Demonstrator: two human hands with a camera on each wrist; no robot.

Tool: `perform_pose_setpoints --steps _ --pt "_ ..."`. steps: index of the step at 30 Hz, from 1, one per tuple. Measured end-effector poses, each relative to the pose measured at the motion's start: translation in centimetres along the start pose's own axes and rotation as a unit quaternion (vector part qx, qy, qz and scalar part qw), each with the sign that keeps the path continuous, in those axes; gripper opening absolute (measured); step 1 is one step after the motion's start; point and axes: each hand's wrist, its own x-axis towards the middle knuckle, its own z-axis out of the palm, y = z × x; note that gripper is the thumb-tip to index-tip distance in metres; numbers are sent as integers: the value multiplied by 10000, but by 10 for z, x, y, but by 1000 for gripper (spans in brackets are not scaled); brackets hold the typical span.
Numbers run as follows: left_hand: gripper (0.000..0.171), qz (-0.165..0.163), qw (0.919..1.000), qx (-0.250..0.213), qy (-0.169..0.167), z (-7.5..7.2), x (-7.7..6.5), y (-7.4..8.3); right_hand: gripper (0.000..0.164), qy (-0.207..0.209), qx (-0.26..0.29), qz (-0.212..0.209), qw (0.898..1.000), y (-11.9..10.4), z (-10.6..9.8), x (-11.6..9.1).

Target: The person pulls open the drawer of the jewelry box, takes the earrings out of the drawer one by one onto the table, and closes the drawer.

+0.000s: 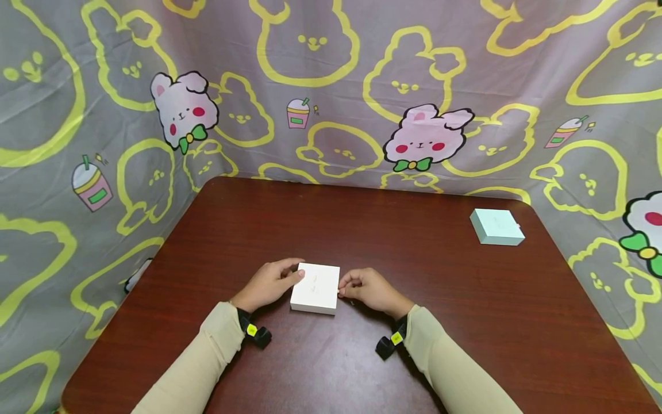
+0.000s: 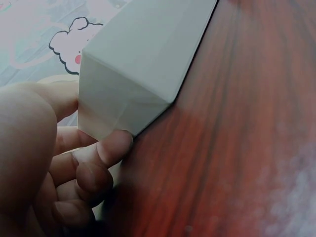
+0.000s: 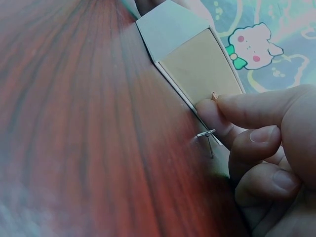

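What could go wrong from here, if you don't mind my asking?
The right hand pinches only a small tab, so its grip may slip. The metal piece close by could get knocked. If the left hand loosens, the white box might slide when pulled.

Dark reddish-brown table [image 1: 414,230], wood grain streaked, rounded far corners, a pale sheen on its near part; pale mint box [image 1: 497,226] lying flat near the far right corner, faint marking on the lid, small light tab at its right side. Grey cloth [image 1: 357,103] hangs behind and along both sides, lightly creased, printed with yellow animal outlines [image 1: 310,83]. Among these, white rabbit heads [image 1: 428,138] with red cheeks and green bows, plus pink cups [image 1: 297,114] with green labels and green straws.
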Motion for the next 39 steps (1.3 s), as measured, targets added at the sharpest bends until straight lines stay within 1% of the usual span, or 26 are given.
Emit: perform_pose_setpoints --steps 13,17,22,30,36,39 --pt "41 -25 10000 39 21 1 1 -1 8 -38 87 -107 9999 3 -1 0" --pt "40 -20 10000 46 29 1 1 0 6 -37 104 -78 9999 1 -2 0" --pt "41 -15 10000 40 30 1 0 0 8 -26 150 -39 9999 1 -2 0" --pt "44 -59 10000 10 9 -1 -1 2 4 42 138 31 9999 -3 -2 -3" --pt "46 -10 10000 20 45 -1 -1 0 6 37 88 -70 9999 -3 -2 -2" --pt "47 -2 10000 40 54 0 0 -1 6 -11 157 -101 9998 -2 -2 -1"
